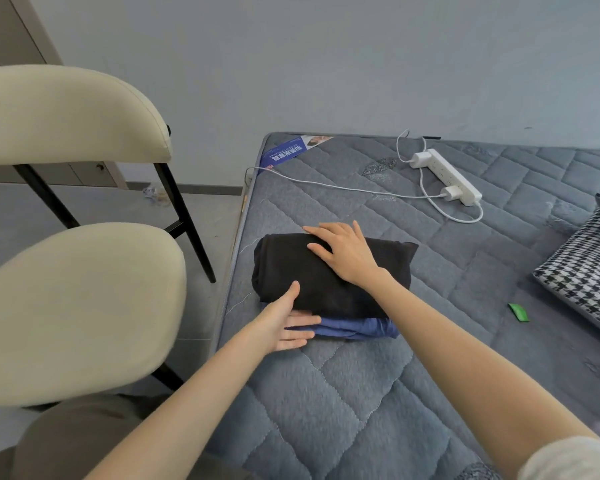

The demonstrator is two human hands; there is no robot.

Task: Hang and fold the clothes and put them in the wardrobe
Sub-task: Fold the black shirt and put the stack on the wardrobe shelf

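Left hand (288,320) at near edge of folded black garment (291,265) — fingers straight, thumb on top; right hand (343,254) flat on it, fingers spread — blue garment (357,329) beneath, on bed (361,393).

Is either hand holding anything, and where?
Nothing is gripped. The right hand lies flat on top of the black folded garment; the left hand has its thumb on that garment's near edge, straight fingers beside the blue garment beneath.
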